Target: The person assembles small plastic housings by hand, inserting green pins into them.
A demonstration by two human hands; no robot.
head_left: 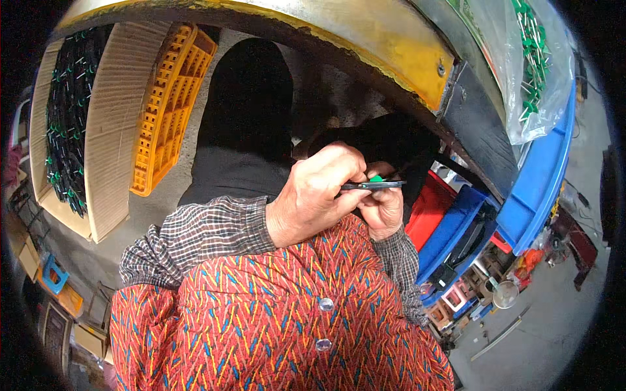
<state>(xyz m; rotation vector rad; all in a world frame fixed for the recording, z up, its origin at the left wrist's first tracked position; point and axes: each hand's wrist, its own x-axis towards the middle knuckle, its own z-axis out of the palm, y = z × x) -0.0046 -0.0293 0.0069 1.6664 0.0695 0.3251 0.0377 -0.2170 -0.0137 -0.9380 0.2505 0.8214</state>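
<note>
My two hands meet above my lap. The left hand (318,189) is closed, thumb and fingers pinching one end of a slim black strip (385,186) that points to the right. Just above the strip shows a small green piece (376,178), between the fingers of my right hand. That right hand (383,212) is curled beneath and behind the strip, its fingers partly hidden by it. Whether the green piece is joined to the strip, I cannot tell.
A cardboard box (116,130) of black strips with green ends stands at left beside an orange plastic crate (173,107). A yellow-edged worktop (365,39) curves ahead. At right, a clear bag of green pieces with metal pins (533,65) rests over a blue tray (541,176); blue and red bins (430,208) stand below.
</note>
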